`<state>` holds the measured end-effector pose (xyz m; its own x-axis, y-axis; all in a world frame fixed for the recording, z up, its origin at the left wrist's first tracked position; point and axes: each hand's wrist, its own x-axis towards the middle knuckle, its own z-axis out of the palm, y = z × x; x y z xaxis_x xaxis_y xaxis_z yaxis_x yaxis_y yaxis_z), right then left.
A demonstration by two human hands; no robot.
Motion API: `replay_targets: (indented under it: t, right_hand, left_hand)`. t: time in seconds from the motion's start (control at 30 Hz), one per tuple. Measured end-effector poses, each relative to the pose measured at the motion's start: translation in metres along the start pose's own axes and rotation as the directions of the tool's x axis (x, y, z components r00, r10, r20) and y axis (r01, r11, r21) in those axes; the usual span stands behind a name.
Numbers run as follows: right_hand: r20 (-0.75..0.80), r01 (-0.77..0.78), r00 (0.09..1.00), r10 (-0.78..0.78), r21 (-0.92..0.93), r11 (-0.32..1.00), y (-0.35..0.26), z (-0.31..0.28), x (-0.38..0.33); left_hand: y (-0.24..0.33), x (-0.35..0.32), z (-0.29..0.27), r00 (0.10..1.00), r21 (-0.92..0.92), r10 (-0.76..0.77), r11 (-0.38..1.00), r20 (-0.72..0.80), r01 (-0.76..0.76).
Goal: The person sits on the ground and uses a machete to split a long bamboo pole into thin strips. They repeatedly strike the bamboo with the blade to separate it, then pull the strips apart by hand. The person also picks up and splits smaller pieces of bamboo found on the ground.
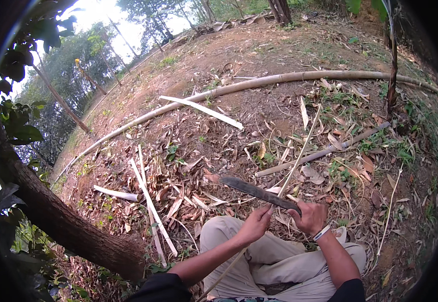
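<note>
My right hand (311, 218) is closed round the handle of a machete with a dark, broad blade (251, 189). The blade points to the upper left, across my front. Close beside it, my left hand (256, 224) pinches a long, thin bamboo strip (301, 153). From that hand the strip runs up and away to the right, and its other end trails back over my lap. The blade crosses the strip just above my left fingers; whether the edge touches it I cannot tell. The machete's handle is mostly hidden in my right fist.
A long bamboo pole (279, 79) arcs across the ground ahead, with a shorter pole (324, 152) nearer on the right. Split pale bamboo pieces (201, 110) lie among dry leaves. A thick leaning tree trunk (73, 229) stands at my left, and a thin stem (393, 75) at the right.
</note>
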<state>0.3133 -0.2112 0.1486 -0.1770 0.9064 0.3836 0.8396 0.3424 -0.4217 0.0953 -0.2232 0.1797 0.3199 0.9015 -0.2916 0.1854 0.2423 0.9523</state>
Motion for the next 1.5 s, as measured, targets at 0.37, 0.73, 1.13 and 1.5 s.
replay_targets:
  t: [0.37, 0.73, 1.13, 1.5]
  right_hand:
    - [0.015, -0.114, 0.993, 0.114, -0.014, 0.993, 0.021, 0.005, 0.003]
    - [-0.019, -0.193, 0.981, 0.193, -0.046, 0.980, 0.049, 0.000, 0.008]
    - [-0.007, -0.225, 0.974, 0.225, -0.096, 0.970, 0.030, 0.004, 0.007]
    - [-0.026, -0.085, 0.996, 0.083, -0.094, 0.992, 0.032, 0.003, -0.002]
  left_hand:
    - [0.011, -0.040, -0.011, 0.999, 0.170, 0.032, 0.985, -0.044, -0.024]
    - [0.000, -0.076, -0.023, 0.999, 0.263, -0.026, 0.965, 0.029, 0.017]
    - [-0.013, -0.122, -0.055, 0.994, 0.214, -0.106, 0.971, -0.025, 0.109]
    - [-0.021, -0.163, -0.058, 0.984, 0.261, -0.166, 0.949, -0.065, 0.178]
